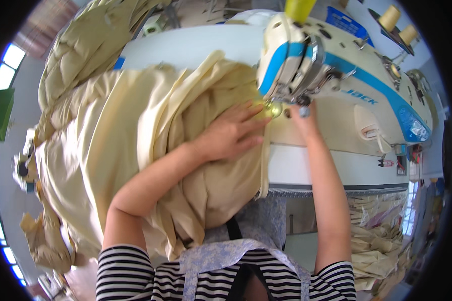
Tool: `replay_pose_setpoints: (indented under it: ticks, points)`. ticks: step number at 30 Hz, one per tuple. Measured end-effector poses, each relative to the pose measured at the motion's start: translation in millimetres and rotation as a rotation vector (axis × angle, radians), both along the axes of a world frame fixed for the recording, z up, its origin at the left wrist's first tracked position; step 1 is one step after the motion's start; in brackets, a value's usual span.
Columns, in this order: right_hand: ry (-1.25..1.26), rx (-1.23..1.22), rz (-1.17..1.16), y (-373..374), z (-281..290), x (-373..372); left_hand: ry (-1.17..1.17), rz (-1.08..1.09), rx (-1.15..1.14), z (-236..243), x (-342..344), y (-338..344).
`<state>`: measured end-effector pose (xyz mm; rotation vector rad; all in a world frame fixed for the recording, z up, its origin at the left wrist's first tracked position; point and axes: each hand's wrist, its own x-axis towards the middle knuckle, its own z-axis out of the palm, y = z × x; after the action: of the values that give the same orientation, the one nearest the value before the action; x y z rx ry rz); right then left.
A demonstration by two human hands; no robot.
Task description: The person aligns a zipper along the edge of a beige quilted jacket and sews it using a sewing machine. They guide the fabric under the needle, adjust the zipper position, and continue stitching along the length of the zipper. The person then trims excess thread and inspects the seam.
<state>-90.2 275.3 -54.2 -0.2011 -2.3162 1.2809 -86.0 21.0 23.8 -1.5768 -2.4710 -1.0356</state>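
Observation:
A large beige cloth (110,135), bunched in deep folds, spreads over the table and hangs down toward my lap. My left hand (232,133) lies flat on it with fingers apart, the fingertips close to the lit needle area of a white and blue sewing machine (286,60). The cloth's right edge runs from beside the presser foot down past the table's front edge. On the far side of the machine's head, my right hand (305,119) reaches in beside the needle area; its fingers are mostly hidden, so whether they pinch the cloth cannot be made out.
More beige fabric (80,60) is heaped at the far left. Thread cones (389,19) stand at the back right, near a blue basket (344,22). Small red-handled snips (385,163) lie on the table's right. Beige pieces (379,246) are piled below, at the lower right.

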Motion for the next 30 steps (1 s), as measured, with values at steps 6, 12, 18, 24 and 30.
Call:
replay_pose_setpoints:
  ticks: [6,12,18,24,30]
  points:
    - [-0.612,-0.532,0.736,-26.8,74.1,189.6,-0.814,0.545,0.300,33.4,131.5,-180.1]
    - [-0.437,-0.202,0.613,-63.3,-35.7,219.8,-1.608,0.792,0.286,-17.4,300.9,-339.6]
    - [-0.731,-0.994,0.962,-106.8,-44.5,215.5,-1.101,1.517,0.368,-58.4,373.9,-382.6]
    - [-0.385,-0.600,0.917,-140.2,4.7,228.3,-0.839,1.449,0.718,-88.1,301.9,-392.1]
    - [-0.369,-0.835,0.607,-130.2,46.0,259.1,-0.193,1.585,1.188,77.4,221.8,-384.6]
